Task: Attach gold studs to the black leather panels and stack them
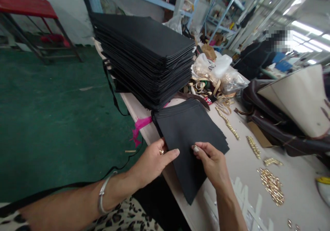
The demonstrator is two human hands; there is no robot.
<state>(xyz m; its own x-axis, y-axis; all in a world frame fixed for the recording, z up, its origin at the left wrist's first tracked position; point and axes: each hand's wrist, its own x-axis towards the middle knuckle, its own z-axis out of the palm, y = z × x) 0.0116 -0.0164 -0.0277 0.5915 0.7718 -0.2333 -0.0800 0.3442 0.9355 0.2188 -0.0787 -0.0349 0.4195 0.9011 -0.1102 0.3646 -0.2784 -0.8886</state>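
A short stack of flat black panels point(190, 127) lies at the table's near edge, its sheets slightly fanned at the right. My left hand point(152, 160) grips the left edge of the top panel, thumb on the upper face and fingers tucked mostly out of sight. Something gold, perhaps a ring, glints by its index finger. Above the same panel my right hand point(212, 160) pinches a small gold metal piece point(195, 146) between thumb and index finger. To the right lies a loose pile of small gold metal pieces point(272, 186), with several rows of similar pieces point(254, 147) behind it.
A tall stack of black folded pieces point(144, 55) stands at the table's left edge. White strips point(243, 196) lie front right. Bags point(291, 117) crowd the right side; plastic bags point(219, 69) and straps clutter the back. A person point(257, 53) is farther off.
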